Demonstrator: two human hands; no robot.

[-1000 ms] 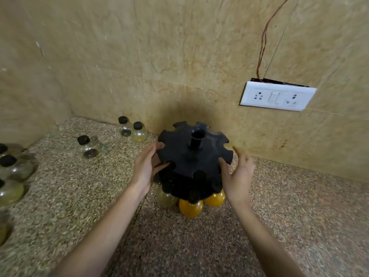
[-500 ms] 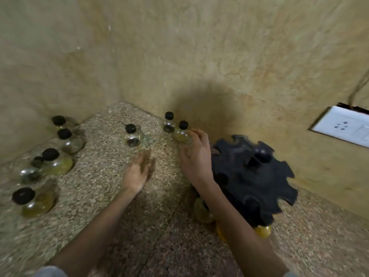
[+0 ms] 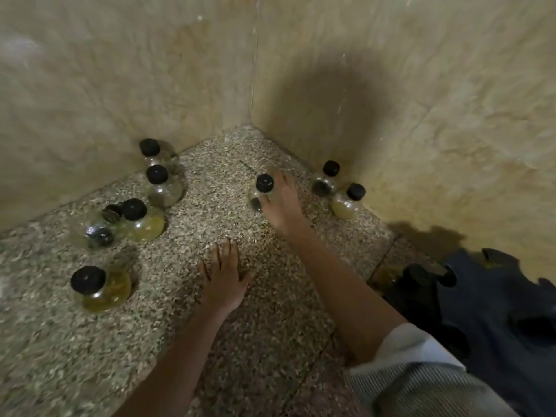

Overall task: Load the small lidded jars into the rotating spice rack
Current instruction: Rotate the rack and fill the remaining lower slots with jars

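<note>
My R hand [image 3: 284,206] has its fingers curled round a small jar [image 3: 264,183] nr the back corner of the speckled stone surface [image 3: 210,182]; jar upright, long axis vertical, black cap up. L hand [image 3: 224,279] lies flat on the surface, fingers straight, holding nothing. Black rack [image 3: 496,296] twd the surface's right side; beige walls [image 3: 150,70] meet behind.

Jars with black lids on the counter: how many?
8 small black-lidded glass jars: five at left, one in the right hand, two beside the right wall. The black rack may hide more.
</note>
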